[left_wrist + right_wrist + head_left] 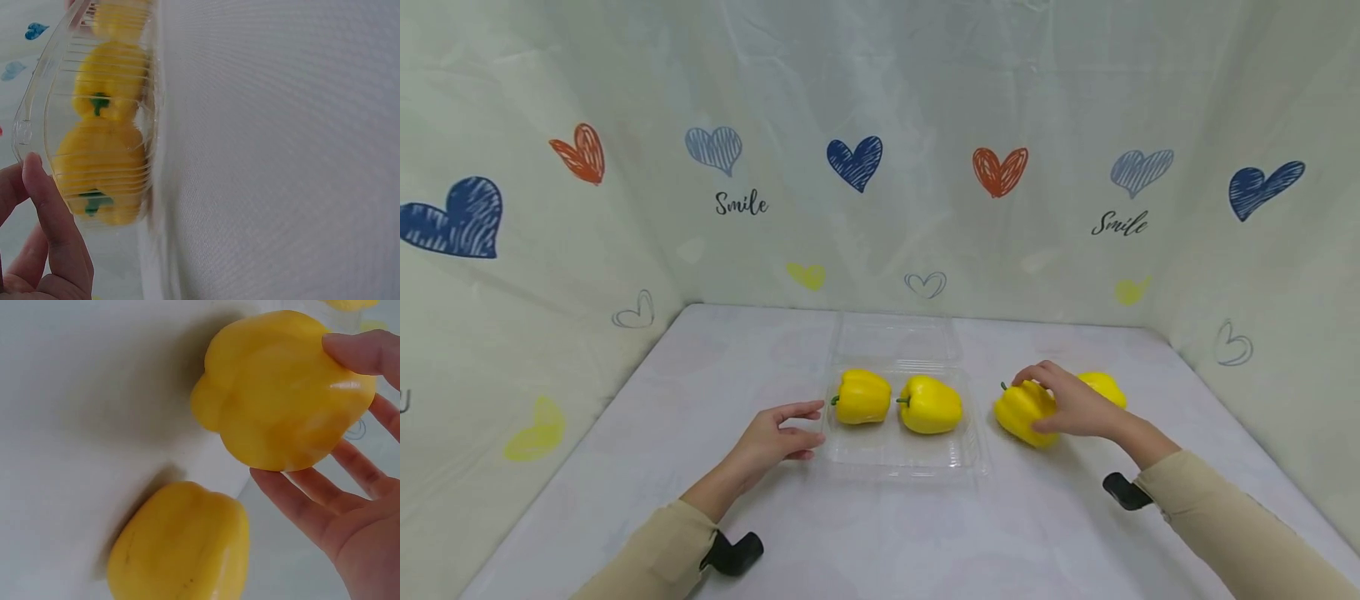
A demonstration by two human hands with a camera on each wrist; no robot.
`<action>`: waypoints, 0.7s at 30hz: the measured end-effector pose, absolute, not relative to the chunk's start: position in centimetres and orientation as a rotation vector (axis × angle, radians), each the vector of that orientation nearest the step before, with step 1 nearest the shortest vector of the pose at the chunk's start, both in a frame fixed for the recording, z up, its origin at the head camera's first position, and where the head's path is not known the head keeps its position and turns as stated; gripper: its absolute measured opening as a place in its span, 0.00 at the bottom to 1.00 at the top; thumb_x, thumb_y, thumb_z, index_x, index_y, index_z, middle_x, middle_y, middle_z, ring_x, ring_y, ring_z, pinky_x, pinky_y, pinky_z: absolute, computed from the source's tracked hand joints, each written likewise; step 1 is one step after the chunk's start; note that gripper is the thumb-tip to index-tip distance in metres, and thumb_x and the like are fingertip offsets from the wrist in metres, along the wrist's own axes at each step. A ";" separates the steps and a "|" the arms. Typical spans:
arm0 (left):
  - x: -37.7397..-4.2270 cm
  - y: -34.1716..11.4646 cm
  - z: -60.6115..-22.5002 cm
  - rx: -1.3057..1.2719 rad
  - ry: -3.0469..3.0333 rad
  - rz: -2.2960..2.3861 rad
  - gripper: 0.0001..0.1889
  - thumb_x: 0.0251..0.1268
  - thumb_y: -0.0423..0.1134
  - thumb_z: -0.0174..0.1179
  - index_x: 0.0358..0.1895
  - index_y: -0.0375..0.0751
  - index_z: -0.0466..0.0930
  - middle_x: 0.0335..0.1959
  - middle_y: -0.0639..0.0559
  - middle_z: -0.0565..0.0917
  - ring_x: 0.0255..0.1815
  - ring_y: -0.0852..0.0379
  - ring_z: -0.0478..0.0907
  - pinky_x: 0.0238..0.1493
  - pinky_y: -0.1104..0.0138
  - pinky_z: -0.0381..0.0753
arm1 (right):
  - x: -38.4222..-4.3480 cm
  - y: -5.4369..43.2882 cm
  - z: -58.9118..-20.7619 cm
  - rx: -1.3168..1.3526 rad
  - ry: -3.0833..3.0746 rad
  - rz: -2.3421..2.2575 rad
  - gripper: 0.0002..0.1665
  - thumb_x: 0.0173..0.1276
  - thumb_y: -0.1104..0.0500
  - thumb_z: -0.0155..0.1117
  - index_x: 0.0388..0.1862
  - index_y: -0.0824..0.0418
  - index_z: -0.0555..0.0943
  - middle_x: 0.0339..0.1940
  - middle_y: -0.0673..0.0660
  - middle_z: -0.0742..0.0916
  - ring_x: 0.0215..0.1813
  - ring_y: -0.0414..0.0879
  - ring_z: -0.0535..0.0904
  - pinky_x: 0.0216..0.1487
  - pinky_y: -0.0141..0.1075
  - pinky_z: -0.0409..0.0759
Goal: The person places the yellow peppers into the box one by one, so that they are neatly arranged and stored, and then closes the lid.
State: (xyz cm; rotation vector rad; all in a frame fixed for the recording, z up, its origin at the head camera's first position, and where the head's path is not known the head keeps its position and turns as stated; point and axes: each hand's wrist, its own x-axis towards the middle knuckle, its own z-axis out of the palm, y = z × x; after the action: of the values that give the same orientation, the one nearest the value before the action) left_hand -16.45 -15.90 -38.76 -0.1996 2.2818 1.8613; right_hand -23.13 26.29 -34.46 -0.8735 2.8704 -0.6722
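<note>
A clear plastic clamshell box (895,457) lies with its lid folded back. Two yellow bell peppers sit side by side in its base, the left pepper (862,397) and the right pepper (932,406), their green stems pointing left. At the box's left edge is my left hand (765,446), its fingertips (32,164) touching the rim, thumb and forefinger apart. To the right of the box, my right hand (1067,404) grips another yellow bell pepper (281,394) between thumb and fingers. Whether that pepper touches the table is hard to tell.
One more yellow bell pepper (1103,387) lies on the table behind my right hand, partly hidden. The box lid (895,340) spreads toward the back of the white table (752,350). A heart-printed curtain (925,100) encloses the back and sides.
</note>
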 end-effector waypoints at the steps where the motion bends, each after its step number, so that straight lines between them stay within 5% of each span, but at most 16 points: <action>1: -16.4 -15.9 -38.8 -0.194 2.280 1.862 0.26 0.55 0.31 0.66 0.60 0.42 0.75 0.54 0.45 0.74 0.30 0.52 0.79 0.37 0.65 0.82 | -23.1 26.2 -34.3 -0.880 2.874 -0.678 0.31 0.47 0.67 0.73 0.50 0.57 0.73 0.49 0.60 0.74 0.51 0.60 0.71 0.52 0.58 0.73; 21: -16.4 -16.0 -38.8 -0.191 2.283 1.866 0.27 0.54 0.32 0.67 0.60 0.42 0.75 0.54 0.45 0.74 0.31 0.52 0.79 0.38 0.64 0.82 | -23.2 23.1 -31.0 -1.013 2.791 -0.837 0.33 0.48 0.69 0.73 0.53 0.54 0.72 0.55 0.54 0.73 0.56 0.54 0.69 0.51 0.51 0.76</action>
State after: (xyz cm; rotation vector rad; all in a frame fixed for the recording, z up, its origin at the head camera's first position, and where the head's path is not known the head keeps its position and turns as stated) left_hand -16.42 -16.04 -38.77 -0.1910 2.2826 1.8663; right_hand -23.16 23.09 -30.97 -1.0126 2.7908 -0.8365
